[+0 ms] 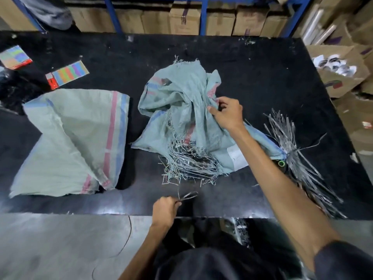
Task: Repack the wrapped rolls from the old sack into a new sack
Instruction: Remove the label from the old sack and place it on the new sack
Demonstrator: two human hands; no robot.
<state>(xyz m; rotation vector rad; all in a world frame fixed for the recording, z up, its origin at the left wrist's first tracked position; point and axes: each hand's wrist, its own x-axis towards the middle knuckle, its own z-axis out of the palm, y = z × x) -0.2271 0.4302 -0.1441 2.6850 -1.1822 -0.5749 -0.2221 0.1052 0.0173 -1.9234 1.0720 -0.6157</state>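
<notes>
A crumpled, frayed grey-green woven sack (181,110) lies in the middle of the black table (252,73), with loose threads spilling from its near edge. My right hand (227,114) pinches a fold of this sack on its right side. My left hand (164,210) is closed on a few loose grey strands (186,196) at the table's near edge. A second, smoother sack (74,138) with pink and blue stripes lies folded flat on the left. A white wrapped piece (237,156) shows at the old sack's right edge; I cannot tell if it is a roll.
A bundle of grey plastic strips (298,158) fans out on the right of the table, beside a green-ringed object (281,163). Two colourful sticker packs (66,74) lie at the far left. Cardboard boxes (343,77) stand to the right and behind a blue rack (202,17).
</notes>
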